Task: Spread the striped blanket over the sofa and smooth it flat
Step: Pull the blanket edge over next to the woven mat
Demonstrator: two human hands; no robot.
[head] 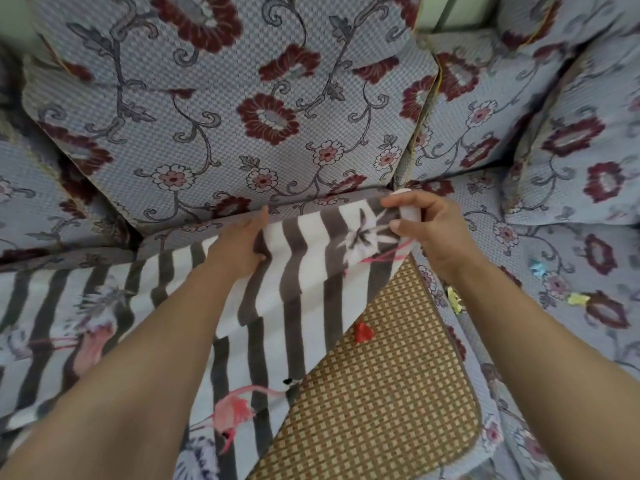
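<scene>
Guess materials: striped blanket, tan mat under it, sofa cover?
Striped blanket: likely plush fleece; fuzzy matte nap, soft drape where the right hand pinches its corner.
Tan mat: looks woven rattan or bamboo; small checkered weave, fabric-bound edge.
Sofa cover: seemingly woven jacquard upholstery; fine grid texture, floral pattern that looks woven in.

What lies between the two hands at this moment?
In the head view, a raised stretch of the striped blanket spans from the left hand to the right hand, which pinches its corner.

We are seeing open woven mat (398, 393) lying bare at right, back cushions (221, 109) walling off the far side, small red scrap (362, 331) sitting on the mat.
</scene>
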